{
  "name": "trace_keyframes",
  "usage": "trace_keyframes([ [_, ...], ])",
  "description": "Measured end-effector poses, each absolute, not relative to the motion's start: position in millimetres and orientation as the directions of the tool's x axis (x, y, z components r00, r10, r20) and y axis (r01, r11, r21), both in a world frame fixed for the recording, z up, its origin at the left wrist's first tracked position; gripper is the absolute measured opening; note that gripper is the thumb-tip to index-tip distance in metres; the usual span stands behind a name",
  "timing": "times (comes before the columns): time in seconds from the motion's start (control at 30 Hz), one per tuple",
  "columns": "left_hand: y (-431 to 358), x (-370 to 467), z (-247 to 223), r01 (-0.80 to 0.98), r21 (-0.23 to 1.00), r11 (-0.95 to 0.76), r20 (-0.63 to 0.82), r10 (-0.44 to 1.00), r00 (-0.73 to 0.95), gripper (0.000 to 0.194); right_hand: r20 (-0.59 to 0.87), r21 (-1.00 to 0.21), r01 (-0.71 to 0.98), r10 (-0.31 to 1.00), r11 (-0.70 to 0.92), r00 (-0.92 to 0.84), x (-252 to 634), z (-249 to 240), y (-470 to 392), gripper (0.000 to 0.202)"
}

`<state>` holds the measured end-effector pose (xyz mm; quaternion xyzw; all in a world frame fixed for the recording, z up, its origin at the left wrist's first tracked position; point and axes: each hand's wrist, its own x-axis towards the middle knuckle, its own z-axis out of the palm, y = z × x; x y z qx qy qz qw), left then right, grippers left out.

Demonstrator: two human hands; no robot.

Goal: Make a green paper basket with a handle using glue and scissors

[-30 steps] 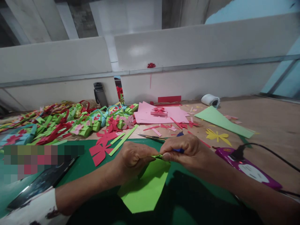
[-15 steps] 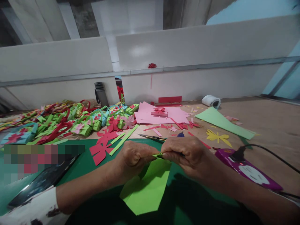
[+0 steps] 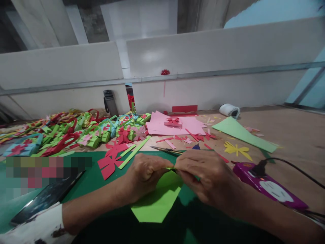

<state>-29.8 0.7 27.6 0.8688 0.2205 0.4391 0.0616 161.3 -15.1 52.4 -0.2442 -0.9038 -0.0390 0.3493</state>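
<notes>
A bright green sheet of paper [image 3: 158, 205] with angled lower corners hangs between my hands over the green cutting mat [image 3: 87, 189]. My left hand [image 3: 146, 174] pinches its top edge from the left. My right hand [image 3: 203, 173] grips the same folded edge from the right, the fingertips of both hands nearly meeting. Part of the fold is hidden behind the fingers. Just beyond my hands lie scissors [image 3: 166, 149], partly covered by my right hand. Red paper flower cutouts [image 3: 109, 166] and light green strips [image 3: 134, 152] rest left of them.
Small paper bags [image 3: 88, 138] are heaped at the left, near a dark bottle [image 3: 109, 103]. Pink sheets [image 3: 156, 125] lie at the back. To the right are a pale green sheet [image 3: 245, 135], a yellow cutout [image 3: 236, 149] and a purple power strip [image 3: 274, 189]. A phone [image 3: 48, 195] sits at front left.
The green paper's lower end has swung slightly up and its face has tilted. My right hand has turned a little, its fingers curling further over the edge. My left hand is nearly unmoved.
</notes>
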Motion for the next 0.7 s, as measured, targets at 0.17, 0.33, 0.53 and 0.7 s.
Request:
trace_keyframes([
  [0.17, -0.2, -28.4, 28.4, 0.335, 0.325, -0.884, 0.726, 0.460, 0.511, 0.018, 0.687, 0.014, 0.451, 0.319, 0.892, -0.653, 161.8, 46.6, -11.1, 0.017],
  [0.33, -1.1, -27.3, 26.7, 0.307, 0.383, -0.872, 0.708, 0.490, 0.509, 0.019, 0.684, 0.109, 0.442, 0.255, 0.890, -0.683, 160.8, 43.5, -12.1, 0.020],
  [0.53, -0.1, -26.0, 27.1, 0.325, 0.459, -0.827, 0.656, 0.562, 0.504, 0.022, 0.639, -0.045, 0.553, 0.450, 0.832, -0.624, 160.2, 47.7, -13.3, 0.025],
  [0.7, 4.1, -27.9, 22.6, 0.325, 0.429, -0.843, 0.666, 0.538, 0.517, 0.024, 0.539, -0.191, 0.566, 0.568, 0.802, -0.623, 164.7, 46.4, -9.5, 0.020],
])
